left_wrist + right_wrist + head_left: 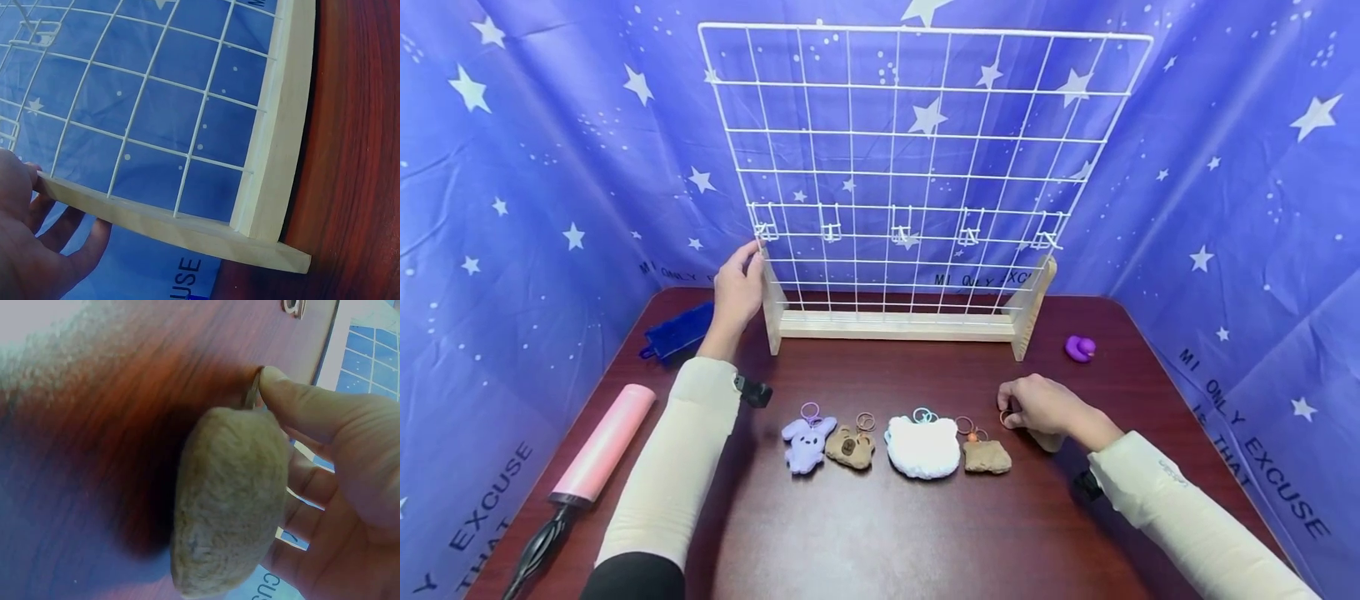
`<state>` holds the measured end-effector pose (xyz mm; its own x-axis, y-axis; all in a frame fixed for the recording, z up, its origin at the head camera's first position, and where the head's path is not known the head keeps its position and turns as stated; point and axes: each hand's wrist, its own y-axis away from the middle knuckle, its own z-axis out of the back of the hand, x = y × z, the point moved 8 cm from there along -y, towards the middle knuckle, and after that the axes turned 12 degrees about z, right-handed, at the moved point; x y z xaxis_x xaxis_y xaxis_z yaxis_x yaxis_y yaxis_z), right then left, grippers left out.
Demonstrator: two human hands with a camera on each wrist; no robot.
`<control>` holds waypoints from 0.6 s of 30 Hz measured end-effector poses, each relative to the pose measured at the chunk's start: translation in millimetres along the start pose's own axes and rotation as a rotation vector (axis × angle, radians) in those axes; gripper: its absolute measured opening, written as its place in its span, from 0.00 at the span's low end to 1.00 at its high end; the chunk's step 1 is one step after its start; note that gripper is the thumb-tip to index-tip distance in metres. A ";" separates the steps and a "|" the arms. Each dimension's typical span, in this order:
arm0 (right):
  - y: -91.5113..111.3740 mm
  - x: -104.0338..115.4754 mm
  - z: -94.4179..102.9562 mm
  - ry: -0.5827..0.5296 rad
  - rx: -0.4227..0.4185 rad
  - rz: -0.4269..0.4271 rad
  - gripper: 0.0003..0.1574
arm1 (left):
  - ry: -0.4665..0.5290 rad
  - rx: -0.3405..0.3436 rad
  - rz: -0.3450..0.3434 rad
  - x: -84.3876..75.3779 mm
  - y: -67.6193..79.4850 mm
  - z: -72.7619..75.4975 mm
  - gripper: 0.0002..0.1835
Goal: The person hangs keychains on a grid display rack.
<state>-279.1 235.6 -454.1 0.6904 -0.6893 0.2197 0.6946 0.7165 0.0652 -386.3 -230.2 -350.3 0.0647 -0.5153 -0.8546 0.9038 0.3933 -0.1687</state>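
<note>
On the blue starry cloth point(1247, 267), dark letters say "MI ONLY EXCUSE" and "IS THAT" at the right, and "Y EXCUSE" and "THAT" at the left. At the back, "MI ONLY" is repeated twice; the left wrist view shows "USE", the right one "CUS". One mark on the right sleeve point(1150, 492) is too small for reading.

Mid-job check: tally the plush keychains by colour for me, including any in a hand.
Lavender long-eared plush keychain: 1
Brown stubby plush keychains: 3, one held by the right hand
White fluffy plush keychain: 1
Total: 5
</note>
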 end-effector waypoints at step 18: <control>9.5 -6.3 16.7 -0.161 0.008 0.035 0.08 | -0.028 0.075 -0.004 3.6 -5.0 0.0 0.21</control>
<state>-280.3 248.6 -438.6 0.6725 -0.6377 0.3756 0.6683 0.7413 0.0621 -390.6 -234.1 -352.6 0.0722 -0.5378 -0.8400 0.9331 0.3338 -0.1335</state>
